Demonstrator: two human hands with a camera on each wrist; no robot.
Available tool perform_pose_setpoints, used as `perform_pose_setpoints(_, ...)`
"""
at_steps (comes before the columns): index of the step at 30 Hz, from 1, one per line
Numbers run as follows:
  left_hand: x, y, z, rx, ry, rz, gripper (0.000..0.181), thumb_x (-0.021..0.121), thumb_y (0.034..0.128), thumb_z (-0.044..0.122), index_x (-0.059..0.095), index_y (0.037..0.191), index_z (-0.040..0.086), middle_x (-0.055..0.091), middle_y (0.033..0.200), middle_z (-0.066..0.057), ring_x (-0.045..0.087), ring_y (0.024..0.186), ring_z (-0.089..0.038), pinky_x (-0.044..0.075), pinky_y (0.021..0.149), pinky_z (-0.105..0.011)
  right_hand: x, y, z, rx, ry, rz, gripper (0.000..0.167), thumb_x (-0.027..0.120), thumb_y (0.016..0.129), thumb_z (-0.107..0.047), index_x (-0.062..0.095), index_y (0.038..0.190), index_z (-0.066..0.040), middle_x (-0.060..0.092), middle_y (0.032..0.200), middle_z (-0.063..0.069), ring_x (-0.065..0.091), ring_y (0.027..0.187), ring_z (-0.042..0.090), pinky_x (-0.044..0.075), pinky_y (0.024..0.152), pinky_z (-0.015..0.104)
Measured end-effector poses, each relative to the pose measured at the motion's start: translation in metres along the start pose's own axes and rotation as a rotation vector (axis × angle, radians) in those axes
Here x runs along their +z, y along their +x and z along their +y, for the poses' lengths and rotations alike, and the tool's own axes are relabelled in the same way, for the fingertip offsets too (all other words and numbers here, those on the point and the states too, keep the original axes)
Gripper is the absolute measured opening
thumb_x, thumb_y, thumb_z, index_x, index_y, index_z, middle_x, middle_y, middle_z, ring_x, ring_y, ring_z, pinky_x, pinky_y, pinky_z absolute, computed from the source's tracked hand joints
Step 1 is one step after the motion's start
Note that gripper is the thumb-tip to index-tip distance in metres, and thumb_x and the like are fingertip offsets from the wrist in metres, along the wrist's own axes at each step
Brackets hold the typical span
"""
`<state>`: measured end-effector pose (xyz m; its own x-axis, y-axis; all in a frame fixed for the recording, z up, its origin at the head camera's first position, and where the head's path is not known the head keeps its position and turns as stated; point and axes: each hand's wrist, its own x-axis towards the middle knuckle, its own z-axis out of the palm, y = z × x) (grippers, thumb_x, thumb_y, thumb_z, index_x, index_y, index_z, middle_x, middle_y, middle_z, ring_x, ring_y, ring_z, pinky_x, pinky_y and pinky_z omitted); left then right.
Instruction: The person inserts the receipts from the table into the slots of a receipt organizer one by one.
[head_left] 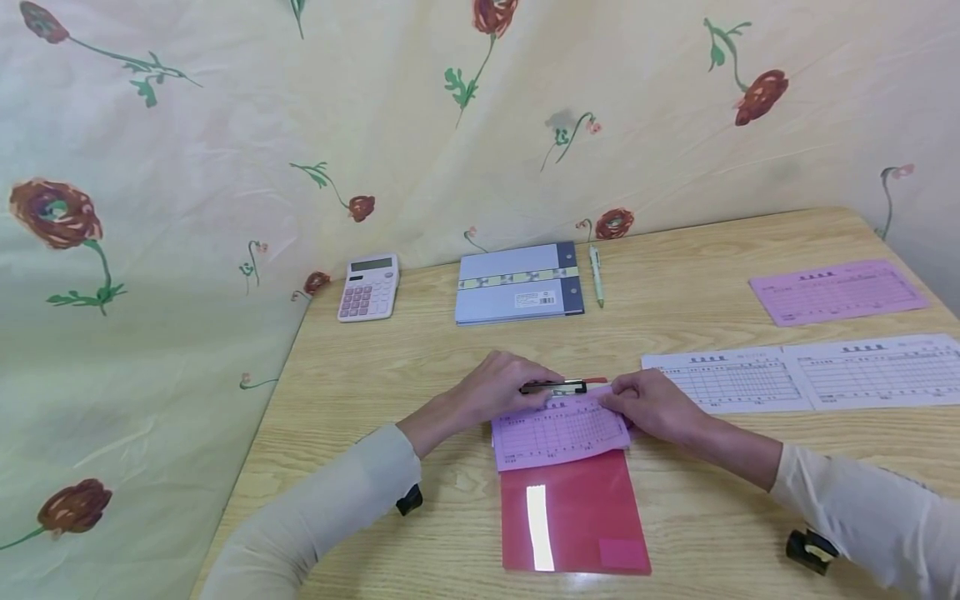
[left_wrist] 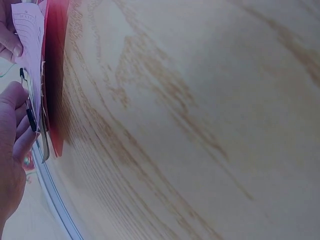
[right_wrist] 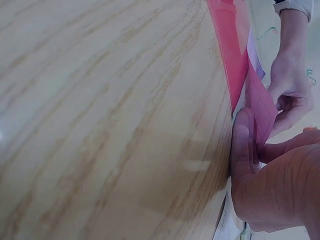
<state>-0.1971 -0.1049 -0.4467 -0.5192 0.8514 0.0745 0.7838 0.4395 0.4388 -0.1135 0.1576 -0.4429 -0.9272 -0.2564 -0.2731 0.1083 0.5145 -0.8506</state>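
Below center, our left hand (head_left: 504, 387) is gripping the clip (head_left: 576, 387), right hand (head_left: 654, 405) pinching the pink slip (head_left: 558, 435); if it's slipping, we're risking skew.

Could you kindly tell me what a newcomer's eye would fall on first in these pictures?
Probably the bright red clipboard in the near middle of the wooden table, with a pink form over its upper part. At its top, the left hand holds the clip while the right hand pinches the form's right edge. After that, the large red flowers on the pale backdrop behind the table stand out.
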Motion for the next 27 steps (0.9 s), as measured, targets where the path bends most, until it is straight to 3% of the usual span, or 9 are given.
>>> perform_pose_setpoints(5, 0.0, 0.0002, -0.0001, 0.0, 0.001, 0.003, 0.028, 0.073, 0.1017, 0.014, 0.077, 0.129, 0.009, 0.079, 0.116, -0.001, 0.048, 0.057, 0.002, 0.035, 0.051, -0.016, 0.0007, -0.0013, 0.0017, -0.049, -0.04, 0.019, 0.027, 0.065, 0.105, -0.015, 0.074, 0.116, 0.008, 0.062, 0.066, 0.0, 0.047, 0.062, 0.013, 0.033, 0.053, 0.024)
perform_pose_setpoints(12, -0.0005, 0.0, 0.0002, -0.015, -0.005, -0.003, 0.03, 0.074, 0.0995, 0.011, 0.077, 0.129, 0.01, 0.078, 0.102, 0.004, 0.049, 0.06, 0.003, 0.035, 0.053, -0.016, 0.0022, 0.0004, 0.0042, -0.053, -0.022, 0.035, 0.025, 0.062, 0.106, -0.013, 0.074, 0.114, 0.008, 0.067, 0.068, 0.001, 0.052, 0.063, 0.014, 0.036, 0.051, 0.023)
perform_pose_setpoints(19, 0.0002, -0.0005, 0.0007, -0.008, 0.001, 0.009, 0.028, 0.075, 0.0999, 0.011, 0.078, 0.127, 0.01, 0.079, 0.117, 0.0, 0.047, 0.055, 0.002, 0.034, 0.05, -0.016, 0.0032, 0.0018, 0.0048, -0.041, -0.015, 0.04, 0.025, 0.06, 0.107, -0.013, 0.071, 0.113, 0.009, 0.065, 0.064, 0.001, 0.053, 0.061, 0.013, 0.036, 0.05, 0.023)
perform_pose_setpoints(27, 0.0006, -0.0006, 0.0008, -0.002, 0.013, 0.014, 0.028, 0.076, 0.0987, 0.012, 0.078, 0.127, 0.01, 0.079, 0.117, -0.001, 0.056, 0.067, 0.003, 0.039, 0.055, -0.013, 0.0041, 0.0023, 0.0042, -0.027, -0.015, 0.041, 0.028, 0.059, 0.108, -0.013, 0.07, 0.116, 0.011, 0.074, 0.076, 0.004, 0.06, 0.066, 0.015, 0.039, 0.05, 0.023)
